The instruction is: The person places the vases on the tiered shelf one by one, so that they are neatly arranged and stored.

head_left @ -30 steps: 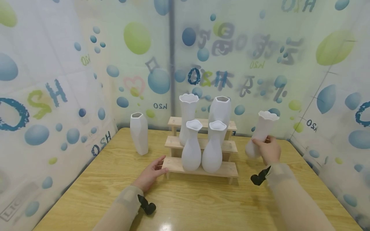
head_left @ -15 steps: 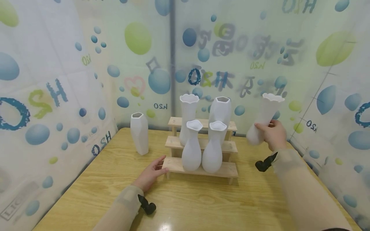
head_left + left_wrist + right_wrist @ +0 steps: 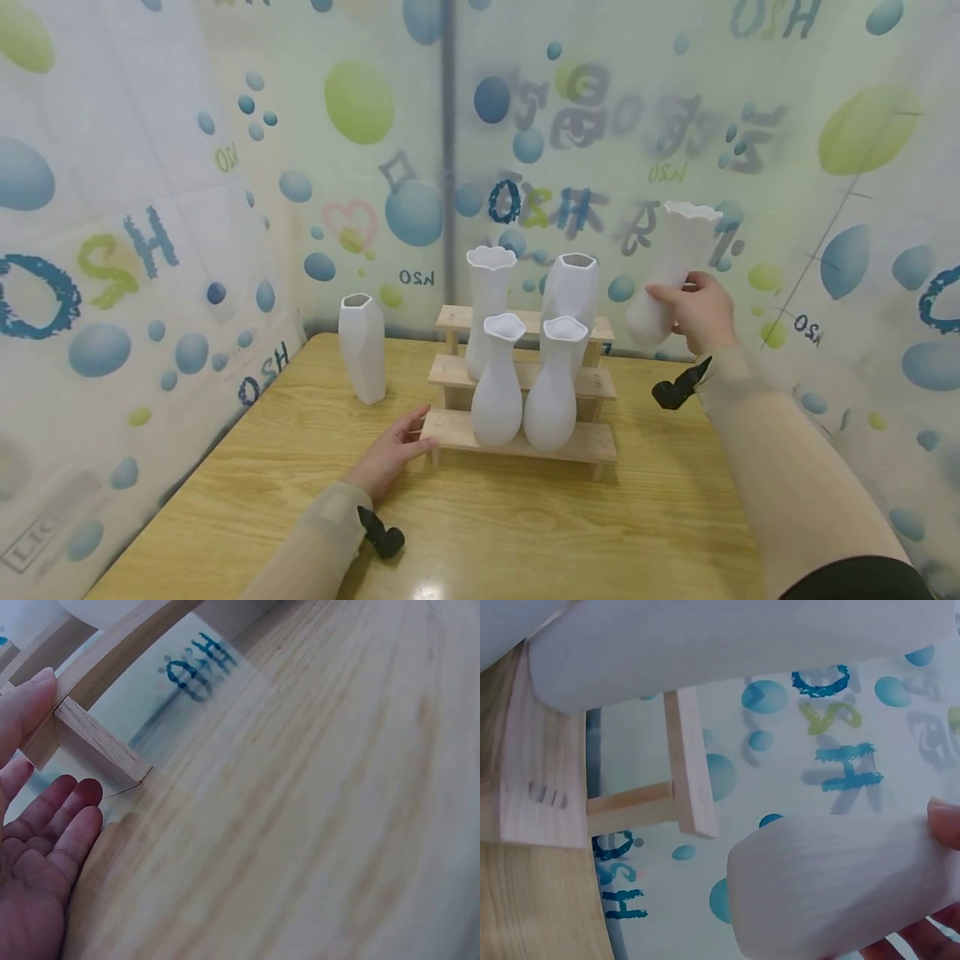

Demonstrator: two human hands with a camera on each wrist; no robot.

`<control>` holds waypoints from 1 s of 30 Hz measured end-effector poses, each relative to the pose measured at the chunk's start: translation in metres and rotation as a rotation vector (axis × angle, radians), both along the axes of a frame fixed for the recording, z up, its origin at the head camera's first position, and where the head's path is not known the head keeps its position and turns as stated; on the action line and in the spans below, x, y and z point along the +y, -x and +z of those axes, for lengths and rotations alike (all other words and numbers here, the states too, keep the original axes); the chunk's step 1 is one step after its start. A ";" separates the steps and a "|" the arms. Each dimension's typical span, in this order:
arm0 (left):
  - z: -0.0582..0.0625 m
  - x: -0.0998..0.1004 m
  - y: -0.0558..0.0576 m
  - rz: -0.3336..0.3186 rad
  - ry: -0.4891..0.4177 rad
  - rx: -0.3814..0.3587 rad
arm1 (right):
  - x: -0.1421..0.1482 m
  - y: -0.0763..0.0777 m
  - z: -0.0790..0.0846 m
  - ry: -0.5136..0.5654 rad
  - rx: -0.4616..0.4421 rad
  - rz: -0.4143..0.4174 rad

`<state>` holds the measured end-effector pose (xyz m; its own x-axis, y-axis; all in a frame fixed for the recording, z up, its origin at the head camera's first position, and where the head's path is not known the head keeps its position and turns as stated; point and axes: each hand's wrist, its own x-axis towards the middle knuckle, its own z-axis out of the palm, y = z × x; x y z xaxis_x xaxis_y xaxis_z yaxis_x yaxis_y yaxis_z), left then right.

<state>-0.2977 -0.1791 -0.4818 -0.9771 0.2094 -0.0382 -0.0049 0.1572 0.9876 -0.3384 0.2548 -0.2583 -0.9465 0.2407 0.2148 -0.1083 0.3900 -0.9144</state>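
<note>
My right hand [image 3: 705, 312] grips a white vase with a scalloped rim [image 3: 686, 242] around its narrow middle. The vase is held in the air, tilted slightly, right of the three-step wooden stand [image 3: 450, 427]. In the right wrist view, the base of the held vase [image 3: 832, 885] faces the stand's top step [image 3: 692, 765]. My left hand [image 3: 390, 454] holds the left end of the lowest step between thumb and index finger; in the left wrist view its other fingers [image 3: 79, 832] curl loosely near the stand's leg [image 3: 101, 746].
Two round-bellied white vases [image 3: 497, 400] stand on the lowest step. Behind them, a scalloped-rim vase [image 3: 487, 292] and a faceted vase [image 3: 572, 292] stand on the middle step. Another faceted vase [image 3: 363, 350] stands on the wooden table [image 3: 525, 533] at left. A patterned curtain [image 3: 360, 192] surrounds the table.
My right hand has lifted the scalloped-rim vase from near the table, going slightly right, then higher and a little left. The left hand stays at the stand.
</note>
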 end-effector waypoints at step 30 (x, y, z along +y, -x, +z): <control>-0.006 -0.002 0.004 0.013 -0.002 0.003 | -0.055 0.031 0.016 0.019 -0.021 0.121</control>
